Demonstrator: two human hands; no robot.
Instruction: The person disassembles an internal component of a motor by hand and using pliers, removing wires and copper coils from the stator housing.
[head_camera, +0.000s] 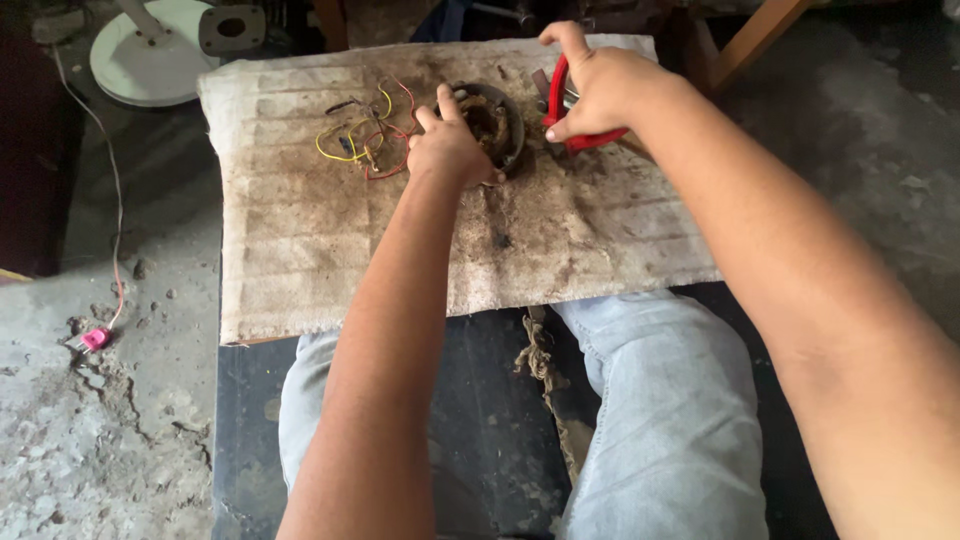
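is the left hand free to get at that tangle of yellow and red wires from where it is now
Probably yes. The left hand rests on the round metal motor part, and the wires lie just beside it on the stained cloth with nothing between. It would have to let go of the part first; the right hand holds red-handled pliers.

Left of where you grip, red and yellow wires (365, 135) lie tangled on the stained cloth (300, 250). Farther left you have a white round fan base (150, 55), and a pink plug (95, 339) lower down on the concrete floor (60, 440).
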